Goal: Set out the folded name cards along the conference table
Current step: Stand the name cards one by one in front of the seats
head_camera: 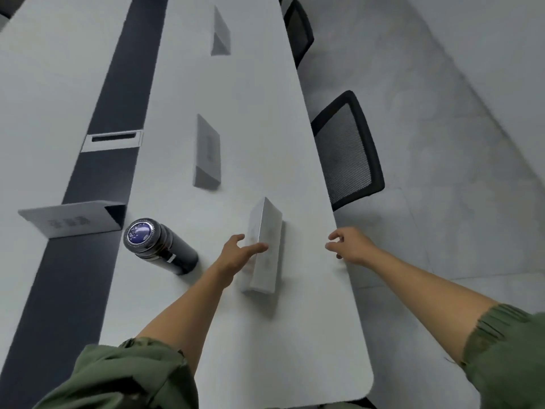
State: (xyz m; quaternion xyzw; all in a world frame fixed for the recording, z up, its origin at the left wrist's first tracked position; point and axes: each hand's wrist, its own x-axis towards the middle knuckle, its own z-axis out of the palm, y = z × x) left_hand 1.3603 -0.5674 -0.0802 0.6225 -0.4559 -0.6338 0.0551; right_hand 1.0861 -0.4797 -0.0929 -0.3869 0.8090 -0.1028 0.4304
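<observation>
Name cards (208, 154) line the white counter (265, 335) up the frame's centre, and the nearest card (268, 231) stands mid-frame. Nudging it square with its neighbours (lightly, since folded paper tips) seems best. The left grip (240, 252) is released, straight fingers touching the card's side. The right grip (349, 246) hovers loose and empty at the counter's edge.

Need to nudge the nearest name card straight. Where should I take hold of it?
Pinch the nearest name card across its top ridge, coming from above: the tent's two sloping faces meet there, narrow enough for thumb and fingers. The left hand touches its left face; the right hand hovers open to its right.
</observation>
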